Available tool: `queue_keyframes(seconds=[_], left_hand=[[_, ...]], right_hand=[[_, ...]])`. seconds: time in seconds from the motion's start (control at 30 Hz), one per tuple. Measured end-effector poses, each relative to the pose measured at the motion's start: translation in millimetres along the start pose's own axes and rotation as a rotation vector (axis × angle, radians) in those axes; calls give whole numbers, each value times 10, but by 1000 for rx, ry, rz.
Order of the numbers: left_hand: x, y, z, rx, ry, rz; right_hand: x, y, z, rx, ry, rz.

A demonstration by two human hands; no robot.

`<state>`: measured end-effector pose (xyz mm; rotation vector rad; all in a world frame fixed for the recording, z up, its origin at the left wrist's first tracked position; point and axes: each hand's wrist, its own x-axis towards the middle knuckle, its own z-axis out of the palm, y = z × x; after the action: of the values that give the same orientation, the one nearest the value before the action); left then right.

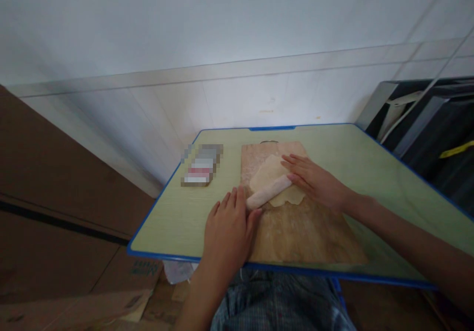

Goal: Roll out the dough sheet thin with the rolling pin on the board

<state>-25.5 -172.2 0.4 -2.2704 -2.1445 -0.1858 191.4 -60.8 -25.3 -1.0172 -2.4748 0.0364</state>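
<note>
- In the head view, your left hand (227, 222) lies palm down at the near-left end of a pale, floury rolling pin (270, 191), its fingers stretched forward and the thumb set apart; you are not clenching it.
- Your right hand (318, 180) reaches in over the pin's far-right end, fingers extended and loosely flattened, not wrapped into a fist.
- The pin rests at a slant across a thin, uneven sheet of dough (268, 170), which shows on both sides of it.
- The dough lies on the far half of your wooden cutting board (296, 237); bare wood shows nearer you.
- The board sits on a pale green, blue-edged counter (177, 222) in front of your plaid clothing (281, 299).
- To the left of the board, well apart from it, is a pixelated item (203, 165) that you cannot identify.
- A white wall (222, 24) stands behind the counter, with brown cardboard (55, 252) on your left and a yellow strip (457, 149) among dark things on your right.
</note>
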Motion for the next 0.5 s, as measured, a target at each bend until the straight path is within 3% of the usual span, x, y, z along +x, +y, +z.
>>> queue_keyframes(seconds=[0.1,0.23,0.5], left_hand=[[50,63,-9,42,35,-50],[84,82,-18,67,73,-63],[199,-60,-85,53,-60,-57]], right_hand=[[84,19,47,-16,-11,-10],[431,33,117,-68,-107,0],[1188,-9,295,-95,-315,74]])
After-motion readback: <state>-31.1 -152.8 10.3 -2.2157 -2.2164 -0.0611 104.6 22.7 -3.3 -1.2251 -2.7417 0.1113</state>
